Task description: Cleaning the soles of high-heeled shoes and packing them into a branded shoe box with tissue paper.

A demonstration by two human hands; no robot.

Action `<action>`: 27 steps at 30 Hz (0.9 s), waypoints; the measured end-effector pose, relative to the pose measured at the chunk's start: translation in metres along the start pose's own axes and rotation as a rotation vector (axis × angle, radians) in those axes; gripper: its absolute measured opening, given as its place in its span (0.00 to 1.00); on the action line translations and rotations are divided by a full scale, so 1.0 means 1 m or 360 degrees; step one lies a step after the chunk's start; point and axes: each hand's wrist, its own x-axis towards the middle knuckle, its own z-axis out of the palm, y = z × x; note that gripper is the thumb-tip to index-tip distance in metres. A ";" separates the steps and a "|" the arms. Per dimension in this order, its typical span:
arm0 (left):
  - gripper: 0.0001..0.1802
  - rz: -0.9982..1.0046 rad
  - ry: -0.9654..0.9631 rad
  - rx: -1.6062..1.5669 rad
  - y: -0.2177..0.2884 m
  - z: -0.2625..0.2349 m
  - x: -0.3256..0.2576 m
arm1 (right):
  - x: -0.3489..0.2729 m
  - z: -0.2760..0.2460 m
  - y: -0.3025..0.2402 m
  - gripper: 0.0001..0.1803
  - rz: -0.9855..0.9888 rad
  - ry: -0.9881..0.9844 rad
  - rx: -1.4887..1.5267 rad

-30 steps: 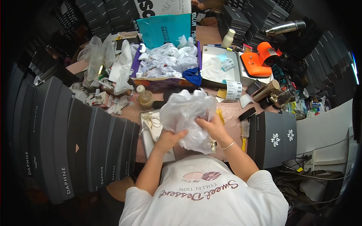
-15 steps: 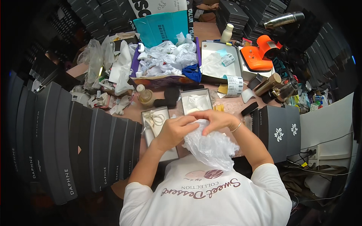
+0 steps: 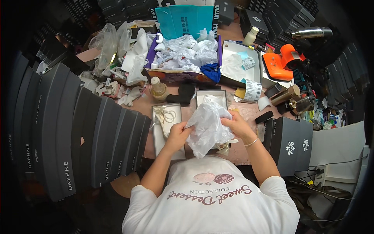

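White plastic [image 3: 210,128], thin and crumpled, was held up over the middle of the counter [image 3: 240,155], toward its near edge. The left hand [image 3: 177,136] had its grip closed on the plastic's left side; the right hand [image 3: 242,125], a bracelet [image 3: 251,142] at its wrist, had its grip closed on the upper right side, thumb on top.

A cream ribbon [image 3: 228,145] showed just below the plastic's lower right part. Behind the plastic, and partly hidden by it, sat an open box [image 3: 211,91] with white paper in it. To the left, running back from the near edge, a shallow grey-edged box [image 3: 175,151] held a looped cream cord [image 3: 166,116].

Farther back stood a capped bottle [image 3: 158,90], and beyond it a purple box [image 3: 219,50] full of crumpled white bags [image 3: 187,52]. Right of that came a white tray [image 3: 255,66], then an orange tape dispenser [image 3: 276,66]. A row of dark grey boxes [image 3: 91,144] lined the counter's left edge; two more dark boxes [image 3: 286,146] stood at the near right corner.
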 end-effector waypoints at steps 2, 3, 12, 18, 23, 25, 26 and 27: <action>0.16 0.0028 -0.0100 0.0227 0.000 -0.020 -0.003 | -0.004 -0.006 0.009 0.15 0.0003 -0.0010 0.0008; 0.16 -0.0058 -0.0172 0.0052 -0.001 -0.028 -0.007 | -0.005 -0.008 0.012 0.15 0.0004 -0.0015 0.0017; 0.27 -0.0486 0.0062 -0.1509 -0.040 0.028 -0.035 | 0.003 0.020 0.017 0.14 -0.0185 0.0280 -0.0019; 0.35 -0.0498 -0.0804 -0.0099 -0.041 -0.030 -0.052 | -0.006 -0.001 0.023 0.13 -0.0126 0.0449 0.0301; 0.53 -0.0102 -0.0547 -0.0883 -0.044 -0.040 -0.025 | -0.010 0.012 0.015 0.14 0.0010 0.0106 -0.0037; 0.56 -0.0148 -0.0496 -0.1088 -0.023 -0.018 -0.004 | -0.009 0.031 -0.003 0.13 -0.0026 0.0133 -0.0518; 0.57 -0.0160 -0.0532 -0.1099 -0.011 -0.004 0.001 | -0.008 0.037 -0.009 0.12 -0.0046 0.0149 -0.0772; 0.58 -0.0171 -0.0584 -0.1116 -0.004 0.006 0.005 | -0.007 0.035 -0.008 0.11 -0.0241 0.0256 -0.1059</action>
